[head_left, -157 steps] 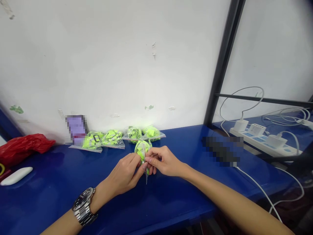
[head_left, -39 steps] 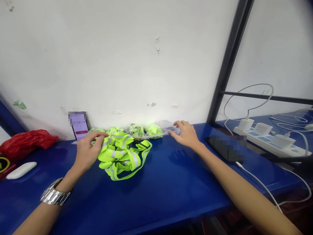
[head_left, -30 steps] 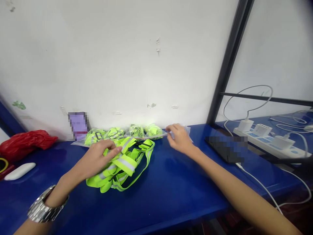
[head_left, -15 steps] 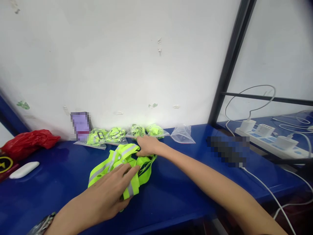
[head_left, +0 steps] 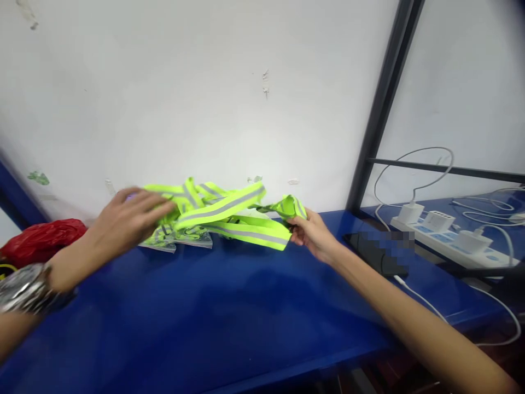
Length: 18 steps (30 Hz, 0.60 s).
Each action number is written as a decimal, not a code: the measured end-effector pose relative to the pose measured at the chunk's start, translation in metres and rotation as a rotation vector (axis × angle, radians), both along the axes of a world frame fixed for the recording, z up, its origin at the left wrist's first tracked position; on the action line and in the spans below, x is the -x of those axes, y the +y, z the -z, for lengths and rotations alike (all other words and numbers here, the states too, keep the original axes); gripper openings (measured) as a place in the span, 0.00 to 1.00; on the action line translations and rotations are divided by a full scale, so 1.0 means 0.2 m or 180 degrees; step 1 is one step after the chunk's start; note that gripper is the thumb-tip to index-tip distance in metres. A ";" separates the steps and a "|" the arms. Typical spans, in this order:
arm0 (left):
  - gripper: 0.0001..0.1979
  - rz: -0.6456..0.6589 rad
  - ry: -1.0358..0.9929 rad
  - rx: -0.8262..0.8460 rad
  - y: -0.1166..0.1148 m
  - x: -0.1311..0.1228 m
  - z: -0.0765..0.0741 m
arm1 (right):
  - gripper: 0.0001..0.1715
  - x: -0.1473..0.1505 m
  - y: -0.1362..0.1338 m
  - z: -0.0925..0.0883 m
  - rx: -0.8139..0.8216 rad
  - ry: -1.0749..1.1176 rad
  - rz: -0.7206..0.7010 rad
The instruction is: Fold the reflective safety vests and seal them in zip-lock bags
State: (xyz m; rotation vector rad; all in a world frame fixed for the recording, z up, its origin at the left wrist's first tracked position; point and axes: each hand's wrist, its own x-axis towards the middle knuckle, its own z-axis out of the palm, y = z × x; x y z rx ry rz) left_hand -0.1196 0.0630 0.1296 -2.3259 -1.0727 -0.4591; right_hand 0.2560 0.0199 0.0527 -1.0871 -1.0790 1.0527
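A neon-yellow reflective strap vest [head_left: 223, 210] with grey stripes is stretched in the air above the back of the blue table [head_left: 229, 317]. My left hand [head_left: 133, 216], smeared by motion, grips its left side, with a watch [head_left: 28, 287] on the wrist. At the other end, my right hand [head_left: 309, 232] is closed around a bunched bit of strap. Behind and below the vest lie clear bags [head_left: 164, 241] of similar yellow material, partly covered by it.
A red plastic bag [head_left: 45, 238] lies at the left. To the right are a dark phone-like device [head_left: 377, 254] on a white cable and a power strip [head_left: 484, 260] with chargers. A black metal post [head_left: 379, 98] rises at the back right.
Both hands have lifted the vest off the table and spread it. My left hand moved left and up, my right hand moved right.
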 end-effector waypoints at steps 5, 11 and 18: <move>0.24 -0.0849 -0.0329 -0.0512 0.18 -0.24 -0.05 | 0.13 0.23 -0.13 0.14 0.0891 0.0584 -0.0312; 0.12 0.0935 0.0105 0.0000 -0.18 -0.58 0.35 | 0.17 0.30 -0.22 0.23 0.1101 0.0324 -0.1016; 0.09 0.0950 0.0199 0.0924 -0.32 -0.59 0.62 | 0.34 0.20 -0.18 0.22 0.0612 -0.2476 -0.0680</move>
